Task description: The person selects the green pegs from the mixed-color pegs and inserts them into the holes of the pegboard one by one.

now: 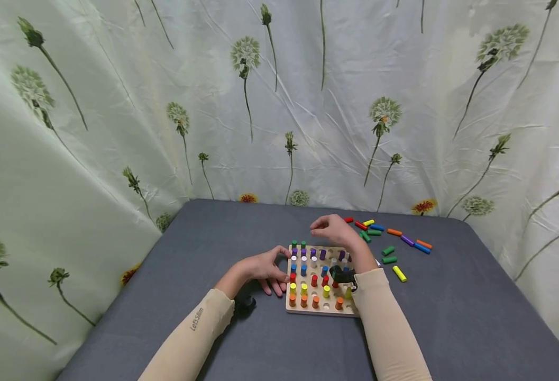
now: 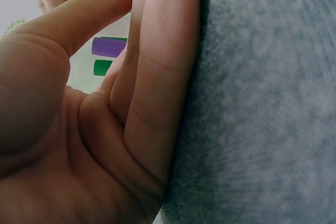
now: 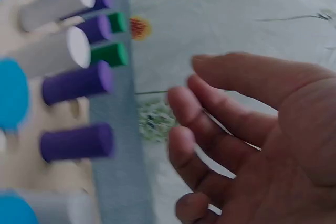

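At 6 o'clock from my right hand (image 1: 337, 233), head view: pegboard (image 1: 321, 311), left hand (image 1: 262, 266) spread against its 9 o'clock edge, loose pegs (image 1: 390, 260) off its 2 o'clock; I'd brace lightly so nothing slides. Left wrist: purple peg (image 2: 108, 47) at 10 o'clock, edge contact hidden. Right wrist: right hand loosely curved, thumb apart from fingertips, nothing held; purple pegs (image 3: 77, 142) at 9. Best pinch near the top, lower it plumb, don't clip standing ones.
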Action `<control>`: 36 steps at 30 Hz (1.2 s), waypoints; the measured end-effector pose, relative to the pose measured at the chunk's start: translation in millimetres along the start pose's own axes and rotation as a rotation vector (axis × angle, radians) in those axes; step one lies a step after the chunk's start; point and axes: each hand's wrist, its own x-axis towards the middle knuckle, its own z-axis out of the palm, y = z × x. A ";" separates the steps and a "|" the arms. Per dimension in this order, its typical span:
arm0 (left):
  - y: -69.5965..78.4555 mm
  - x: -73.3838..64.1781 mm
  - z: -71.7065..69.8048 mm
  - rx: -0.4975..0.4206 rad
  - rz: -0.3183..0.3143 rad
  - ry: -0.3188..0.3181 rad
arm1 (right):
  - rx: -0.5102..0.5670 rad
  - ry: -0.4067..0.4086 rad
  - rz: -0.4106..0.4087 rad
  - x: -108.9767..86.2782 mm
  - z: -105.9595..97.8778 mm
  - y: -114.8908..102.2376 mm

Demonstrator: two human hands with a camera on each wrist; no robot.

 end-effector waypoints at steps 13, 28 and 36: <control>4.3 -5.2 -7.4 0.015 0.011 0.012 | 0.156 0.212 -0.002 -27.4 -60.3 5.5; 6.3 -0.3 -5.2 0.001 0.007 0.006 | 0.140 0.299 0.198 -19.8 -68.9 59.8; 2.3 -0.2 -0.9 -0.008 -0.006 0.002 | 0.014 0.341 0.361 -12.8 -57.6 86.7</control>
